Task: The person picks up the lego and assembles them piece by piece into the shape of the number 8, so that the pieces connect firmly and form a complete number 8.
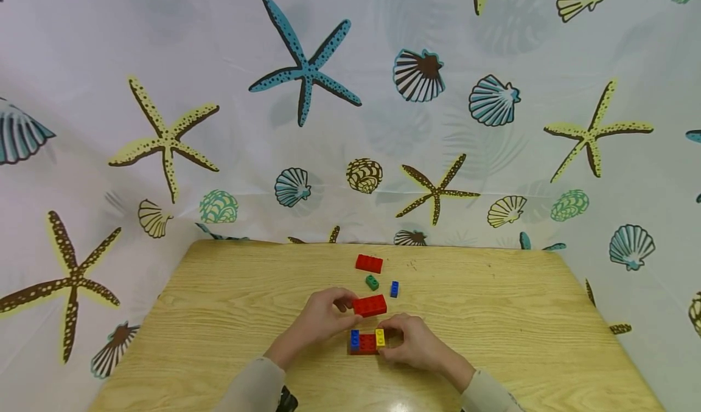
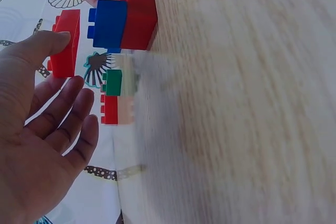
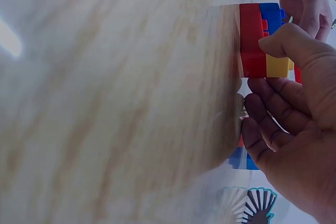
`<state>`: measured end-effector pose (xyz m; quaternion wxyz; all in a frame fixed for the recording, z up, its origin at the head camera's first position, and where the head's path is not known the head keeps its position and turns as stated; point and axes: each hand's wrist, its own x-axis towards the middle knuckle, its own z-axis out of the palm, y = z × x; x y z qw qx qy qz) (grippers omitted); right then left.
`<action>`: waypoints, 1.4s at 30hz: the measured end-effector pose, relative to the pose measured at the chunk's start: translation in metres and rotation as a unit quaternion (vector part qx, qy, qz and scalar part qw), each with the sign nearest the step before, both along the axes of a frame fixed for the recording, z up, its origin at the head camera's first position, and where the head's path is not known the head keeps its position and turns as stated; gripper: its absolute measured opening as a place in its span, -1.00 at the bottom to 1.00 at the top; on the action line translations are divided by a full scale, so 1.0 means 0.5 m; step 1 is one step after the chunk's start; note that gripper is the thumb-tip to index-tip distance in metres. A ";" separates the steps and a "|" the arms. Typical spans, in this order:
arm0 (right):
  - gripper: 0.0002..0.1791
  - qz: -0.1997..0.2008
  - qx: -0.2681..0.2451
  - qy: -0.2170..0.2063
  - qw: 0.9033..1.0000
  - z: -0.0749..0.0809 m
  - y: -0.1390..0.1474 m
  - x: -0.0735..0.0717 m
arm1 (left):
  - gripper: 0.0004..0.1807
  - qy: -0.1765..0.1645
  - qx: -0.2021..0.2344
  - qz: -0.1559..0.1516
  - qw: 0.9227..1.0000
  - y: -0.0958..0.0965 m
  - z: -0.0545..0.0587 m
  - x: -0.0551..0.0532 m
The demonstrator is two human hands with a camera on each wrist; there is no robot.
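A red toy building brick (image 1: 370,306) is pinched between the thumb and fingers of my left hand (image 1: 325,314), raised off the table with its studs showing. Just in front of it, a red base brick (image 1: 367,342) rests on the table. On its left end sits a blue brick (image 1: 355,339), on its right end a yellow brick (image 1: 380,338), with bare red studs between them. My right hand (image 1: 416,342) holds this assembly at the yellow end, thumb on the near side, as the right wrist view shows. The fingertips behind it are partly hidden in the head view.
Farther back on the wooden table (image 1: 246,278) lie another red brick (image 1: 369,263), a small green brick (image 1: 372,282) and a small blue brick (image 1: 394,289). A curtain (image 1: 350,108) printed with starfish and shells hangs behind the table.
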<state>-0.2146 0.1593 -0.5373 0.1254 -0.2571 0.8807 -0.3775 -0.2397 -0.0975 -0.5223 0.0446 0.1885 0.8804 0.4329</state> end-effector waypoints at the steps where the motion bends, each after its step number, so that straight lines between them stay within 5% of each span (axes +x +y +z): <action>1: -0.50 0.000 0.001 0.000 1.000 0.000 0.000 0.000 | -0.62 0.002 0.003 -0.004 1.000 -0.001 0.001 0.001; 14: -0.59 -0.007 -0.002 -0.008 1.000 -0.001 -0.001 0.000 | -0.66 -0.003 0.026 -0.030 0.999 -0.005 0.016 0.030; 42: -0.68 -0.010 -0.005 -0.001 1.000 0.000 0.002 0.003 | -0.66 -0.021 0.031 -0.077 0.996 -0.018 -0.002 0.058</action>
